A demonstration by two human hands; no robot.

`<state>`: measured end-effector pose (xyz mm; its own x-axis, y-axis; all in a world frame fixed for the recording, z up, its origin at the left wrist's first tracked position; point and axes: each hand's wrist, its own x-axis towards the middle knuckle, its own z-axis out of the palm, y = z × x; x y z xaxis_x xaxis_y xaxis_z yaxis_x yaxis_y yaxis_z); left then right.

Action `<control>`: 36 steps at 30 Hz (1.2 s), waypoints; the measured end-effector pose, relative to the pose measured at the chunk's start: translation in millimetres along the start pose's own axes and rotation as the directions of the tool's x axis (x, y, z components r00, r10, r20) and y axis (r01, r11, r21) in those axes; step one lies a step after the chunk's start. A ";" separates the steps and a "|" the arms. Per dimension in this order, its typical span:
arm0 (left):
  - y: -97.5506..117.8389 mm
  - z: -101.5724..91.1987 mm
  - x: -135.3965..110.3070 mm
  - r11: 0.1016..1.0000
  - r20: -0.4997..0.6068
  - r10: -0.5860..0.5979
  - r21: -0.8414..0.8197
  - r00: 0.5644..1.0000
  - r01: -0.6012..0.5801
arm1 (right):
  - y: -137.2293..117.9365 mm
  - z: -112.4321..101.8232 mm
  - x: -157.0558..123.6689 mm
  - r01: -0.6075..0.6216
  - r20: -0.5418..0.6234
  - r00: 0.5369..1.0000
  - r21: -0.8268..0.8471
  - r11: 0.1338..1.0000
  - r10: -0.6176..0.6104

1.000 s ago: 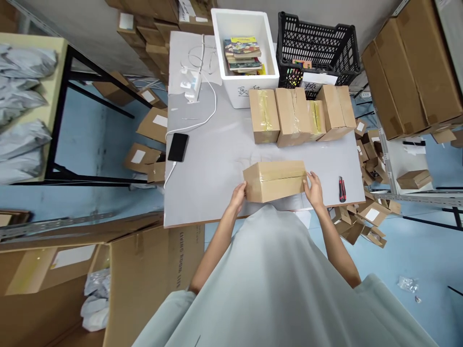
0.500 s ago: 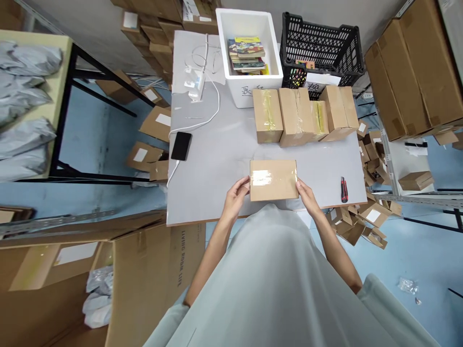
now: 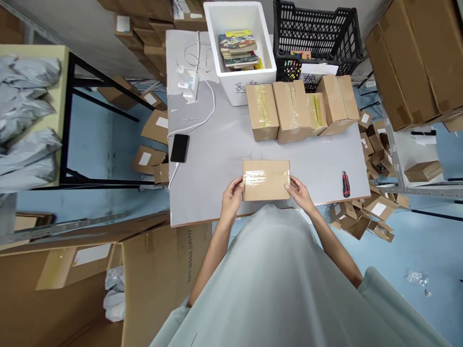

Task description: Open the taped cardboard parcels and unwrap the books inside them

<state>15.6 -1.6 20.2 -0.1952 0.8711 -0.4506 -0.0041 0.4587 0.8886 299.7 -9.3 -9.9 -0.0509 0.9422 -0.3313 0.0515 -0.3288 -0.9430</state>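
Observation:
A flat cardboard box (image 3: 266,188) with shiny clear tape across its top lies level at the front of the grey table (image 3: 213,149), close to my body. My left hand (image 3: 231,196) grips its left end, fingers curled at the edge. At the other end, my right hand (image 3: 301,193) is closed on the box, the thumb over its near right corner. A red and black utility knife (image 3: 346,185) rests on the table to the right of that hand.
Several taped cardboard boxes (image 3: 263,113) stand in a row behind. Beyond them are a white bin (image 3: 238,86) holding books and a black plastic crate (image 3: 318,36). A phone (image 3: 180,148) and a power strip (image 3: 191,89) with cables lie at left. A large open carton (image 3: 152,279) stands lower left.
My right thumb has moved onto the top of the box near its corner. The box stays between both hands, while the whole view has shifted slightly.

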 end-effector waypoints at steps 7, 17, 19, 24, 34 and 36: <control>7.2 3.4 3.0 0.982 -0.052 0.045 0.183 0.998 -0.035 | -4.9 4.7 -2.7 0.036 0.032 0.999 -0.044 0.998 -0.035; 0.1 26.5 2.8 0.972 -0.087 0.019 0.236 0.996 0.002 | 10.9 -20.4 32.1 0.096 0.060 0.993 0.009 0.995 -0.097; 0.2 33.2 3.5 0.964 -0.114 0.032 0.266 0.993 -0.001 | 22.3 -43.6 39.1 0.071 0.042 0.997 -0.022 0.997 -0.070; 6.0 49.2 -1.9 0.898 -0.216 0.124 0.440 0.969 -0.017 | 63.6 -175.7 55.6 -0.153 -0.410 0.910 -0.475 0.867 -0.064; 35.0 141.5 -24.8 0.702 0.046 0.372 0.640 0.927 -0.313 | 133.9 -310.2 30.4 -0.688 -0.673 0.710 -0.601 0.406 0.206; 34.1 158.1 -25.0 0.688 0.090 0.354 0.649 0.931 -0.325 | 135.9 -309.9 32.2 -0.671 -0.663 0.725 -0.617 0.412 0.187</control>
<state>175.3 19.9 48.2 -0.0947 0.9891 -0.1125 0.6967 0.1466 0.7022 614.2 -3.5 -138.8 0.6339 0.6645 -0.3957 0.6709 -0.7270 -0.1462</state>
